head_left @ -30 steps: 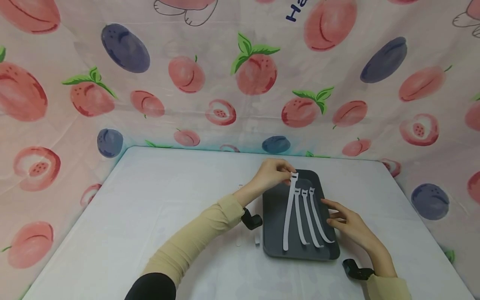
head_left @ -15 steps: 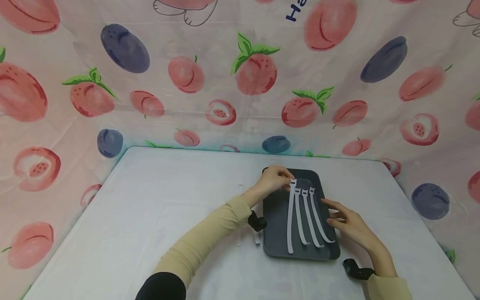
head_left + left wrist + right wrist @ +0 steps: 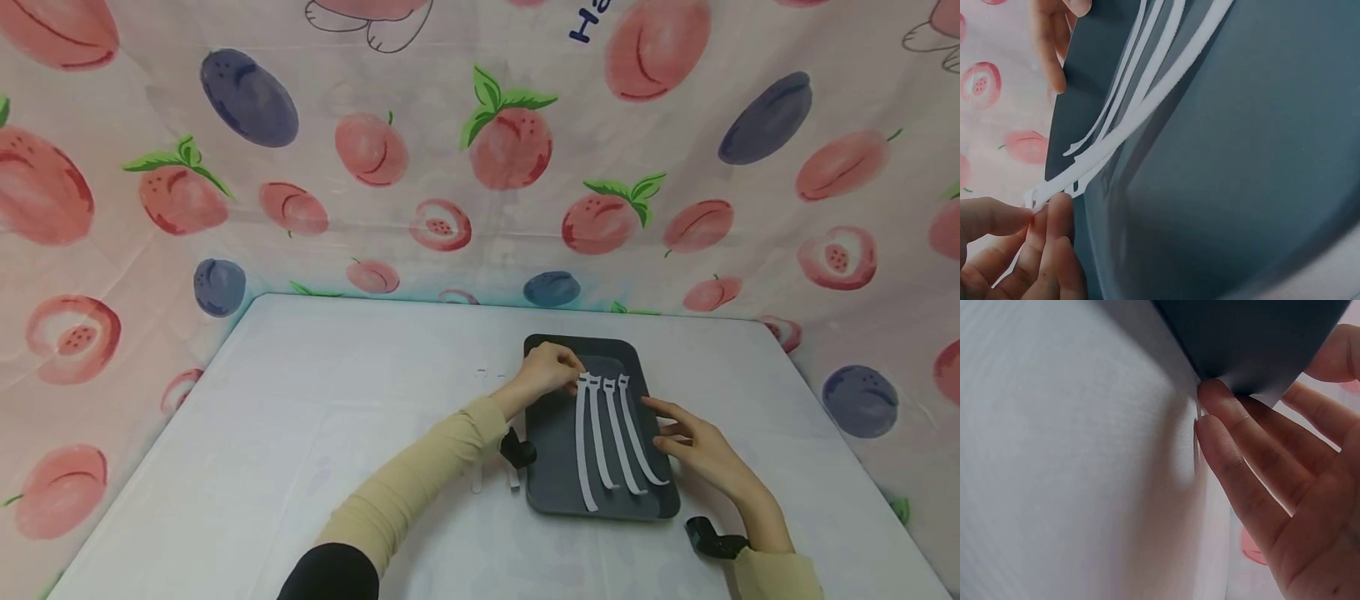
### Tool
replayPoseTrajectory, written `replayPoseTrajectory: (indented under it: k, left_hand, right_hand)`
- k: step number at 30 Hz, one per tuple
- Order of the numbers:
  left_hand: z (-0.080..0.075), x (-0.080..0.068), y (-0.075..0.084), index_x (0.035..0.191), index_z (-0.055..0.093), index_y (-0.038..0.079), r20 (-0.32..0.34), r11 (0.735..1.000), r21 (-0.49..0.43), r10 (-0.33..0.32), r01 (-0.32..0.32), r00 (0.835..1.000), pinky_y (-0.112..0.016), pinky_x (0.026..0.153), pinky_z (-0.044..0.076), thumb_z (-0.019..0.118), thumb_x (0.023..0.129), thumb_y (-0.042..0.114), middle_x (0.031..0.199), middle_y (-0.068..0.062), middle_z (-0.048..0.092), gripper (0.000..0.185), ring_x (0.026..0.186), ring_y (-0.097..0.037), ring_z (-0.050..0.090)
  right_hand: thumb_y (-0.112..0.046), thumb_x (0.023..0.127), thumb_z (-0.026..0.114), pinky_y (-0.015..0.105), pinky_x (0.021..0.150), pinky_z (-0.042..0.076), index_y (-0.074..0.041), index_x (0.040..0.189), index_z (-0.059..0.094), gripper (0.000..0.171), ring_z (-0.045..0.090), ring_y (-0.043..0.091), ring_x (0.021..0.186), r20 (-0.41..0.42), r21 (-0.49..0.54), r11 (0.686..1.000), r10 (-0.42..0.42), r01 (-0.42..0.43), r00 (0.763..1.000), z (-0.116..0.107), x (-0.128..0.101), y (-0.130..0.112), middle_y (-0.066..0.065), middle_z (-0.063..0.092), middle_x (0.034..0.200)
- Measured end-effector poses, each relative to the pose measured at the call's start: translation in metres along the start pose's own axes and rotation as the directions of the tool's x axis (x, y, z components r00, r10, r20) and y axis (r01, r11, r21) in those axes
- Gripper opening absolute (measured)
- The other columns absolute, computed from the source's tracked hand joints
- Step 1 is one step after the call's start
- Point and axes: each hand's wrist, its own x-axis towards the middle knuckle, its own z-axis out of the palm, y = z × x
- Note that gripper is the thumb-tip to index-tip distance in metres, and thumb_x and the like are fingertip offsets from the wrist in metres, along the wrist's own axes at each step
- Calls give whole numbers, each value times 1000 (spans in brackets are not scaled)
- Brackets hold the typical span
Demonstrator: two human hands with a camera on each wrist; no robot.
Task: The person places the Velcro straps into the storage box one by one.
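Note:
My left hand (image 3: pixel 550 368) pinches the slotted head of a white cable strap (image 3: pixel 582 442) between thumb and fingers. This strap lies lengthwise over the dark grey tray (image 3: pixel 551 483), its far end curving near the tray's front. To its right, several similar white straps (image 3: pixel 613 437) lie side by side with their heads at the back. In the left wrist view the held strap (image 3: pixel 1141 112) crosses over the others, its head raised at the fingertips. My right hand (image 3: pixel 697 442) touches the tray's right edge; in the right wrist view its fairly straight fingers (image 3: pixel 1235 450) meet the tray's outer wall (image 3: pixel 1260 337).
The tray rests on a white-covered table (image 3: pixel 337 400). Left of it, partly behind the left wrist camera (image 3: pixel 517 450), a small pale strip (image 3: pixel 513 477) lies on the table. A fruit-printed curtain (image 3: pixel 450 167) hangs behind and at the sides.
My left hand has moved toward me, drawing the strap's head down level with the other heads; its free end has shifted right, closer to the others. The right hand has stayed put.

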Motion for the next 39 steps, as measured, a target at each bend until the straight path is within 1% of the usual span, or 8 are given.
replayPoseTrajectory:
  k: [6, 14, 22, 28, 32, 39]
  left_hand:
    - [0, 1, -1, 96, 73, 2, 19, 999, 34, -13, 12, 1000, -31, 70, 58, 62, 90, 7, 86, -12, 73, 14, 74, -22, 72]
    - [0, 4, -4, 95, 74, 4, 32, 996, 85, -5, 3, 999, -30, 69, 57, 62, 90, 9, 90, -11, 73, 14, 75, -21, 72]
    - [0, 4, -4, 98, 74, 6, 64, 987, 159, -7, -3, 998, -28, 68, 56, 62, 91, 14, 91, -9, 73, 16, 76, -20, 71]
    - [-1, 1, -3, 102, 74, 6, 72, 980, 200, 0, -14, 997, -25, 66, 54, 60, 94, 18, 92, -10, 73, 20, 80, -21, 72]
    - [-4, -2, -1, 104, 73, 6, 72, 978, 206, 20, -35, 997, -23, 65, 52, 58, 95, 18, 94, -11, 73, 22, 82, -23, 71]
    - [-9, -5, 2, 106, 72, 5, 78, 980, 185, 56, -69, 995, -25, 67, 53, 56, 95, 19, 98, -12, 72, 24, 84, -25, 71]
  right_hand:
    - [-19, 93, 61, 56, 84, 50, -17, 147, 39, 59, 61, 36, 109, 0, 3, 1000, 0, 0, 1000, 0, 0, 1, 24, 45, 144]
    - [-21, 93, 60, 57, 84, 50, -16, 147, 39, 58, 60, 38, 111, 3, 1, 1000, 10, -10, 1000, -2, 0, 0, 23, 44, 145]
    - [-21, 93, 59, 57, 84, 49, -17, 147, 38, 58, 59, 39, 112, 3, 6, 1000, 28, -28, 1000, -2, 0, 0, 22, 44, 145]
    - [-22, 93, 59, 58, 85, 49, -17, 147, 39, 58, 59, 38, 112, 6, 5, 1000, 29, -29, 1000, -1, 0, -1, 23, 44, 145]
    - [-22, 93, 59, 57, 85, 50, -16, 147, 39, 58, 59, 38, 111, 10, 9, 1000, 22, -22, 1000, -1, 0, -1, 23, 45, 145]
    - [-21, 93, 59, 58, 84, 50, -16, 147, 39, 58, 59, 38, 111, 9, 9, 1000, 15, -15, 1000, -1, -1, -2, 23, 44, 145]
